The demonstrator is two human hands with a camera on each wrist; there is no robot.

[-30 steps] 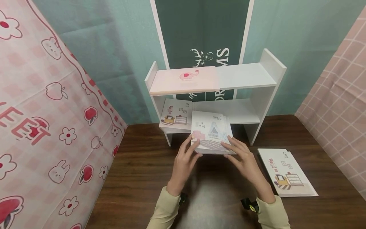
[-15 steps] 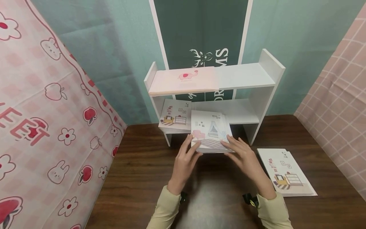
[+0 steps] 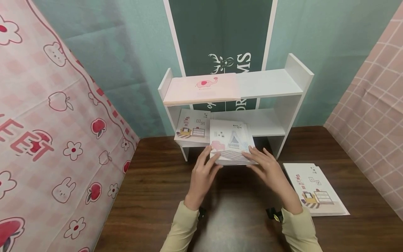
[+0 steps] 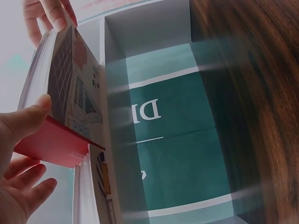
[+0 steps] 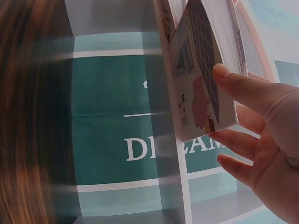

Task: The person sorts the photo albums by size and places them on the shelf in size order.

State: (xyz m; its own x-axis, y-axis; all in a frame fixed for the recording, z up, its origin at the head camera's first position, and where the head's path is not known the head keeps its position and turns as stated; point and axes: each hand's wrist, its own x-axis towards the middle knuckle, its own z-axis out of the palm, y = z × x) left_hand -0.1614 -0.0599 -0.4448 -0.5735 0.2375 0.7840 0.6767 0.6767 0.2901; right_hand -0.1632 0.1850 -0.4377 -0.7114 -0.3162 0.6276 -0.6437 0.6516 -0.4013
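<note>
Both hands hold a small stack of picture books (image 3: 231, 134), its top cover showing a pink armchair and a blue tent. My left hand (image 3: 201, 176) grips the near left corner; my right hand (image 3: 267, 168) grips the near right corner. In the left wrist view, the left thumb (image 4: 35, 116) presses the page edges above a red cover (image 4: 53, 142). The right wrist view shows the right thumb on the books' edge, fingers spread along the side. The stack overlaps the middle board of a white shelf (image 3: 262, 120), its near end jutting out in front.
Beside the stack, more books (image 3: 193, 126) lie at the left of the middle board. A pink elephant book (image 3: 203, 87) covers the top board's left part. Another book stack (image 3: 318, 190) lies on the wooden table (image 3: 151, 185) at right. Patterned cloths hang at both sides.
Both hands have moved slightly forward, sliding the book stack a little deeper onto the middle board. The other books and the shelf stay where they were.
</note>
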